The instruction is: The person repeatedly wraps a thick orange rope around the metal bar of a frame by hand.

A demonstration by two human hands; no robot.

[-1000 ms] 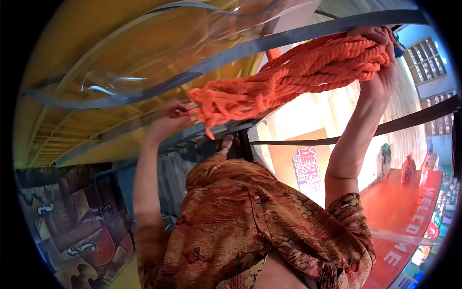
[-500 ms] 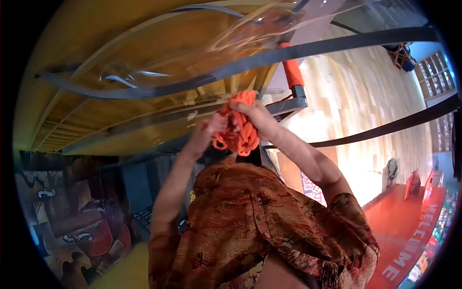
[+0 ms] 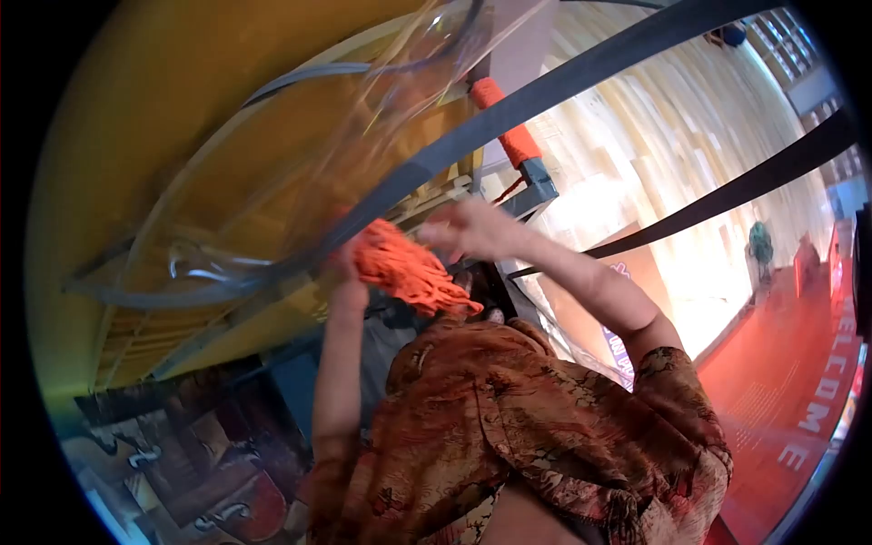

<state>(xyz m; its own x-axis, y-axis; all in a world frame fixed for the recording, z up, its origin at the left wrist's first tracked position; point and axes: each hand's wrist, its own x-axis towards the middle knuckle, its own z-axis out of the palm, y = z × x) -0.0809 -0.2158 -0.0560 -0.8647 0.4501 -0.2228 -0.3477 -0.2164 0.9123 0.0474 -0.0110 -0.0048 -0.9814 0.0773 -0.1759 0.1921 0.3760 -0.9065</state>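
A bundle of bright orange rope hangs in many loops in front of my chest. My left hand is closed round its left end, with the fingers partly hidden behind the loops. My right hand is raised just right of the bundle, its fingers curled and smeared by motion. Whether a strand runs between those fingers, I cannot make out. Beyond my right hand, more orange rope is wound tightly round a dark metal bar, forming an orange sleeve.
A grey band crosses the view above my hands, with clear plastic beside it. A yellow slatted structure stands to the left. On the right are a wooden floor and a red panel lettered WELCOME.
My hands have moved apart: the left went down and left with the rope bundle, and the right came off it. The bundle now stretches out longer, and the whole view has tilted.
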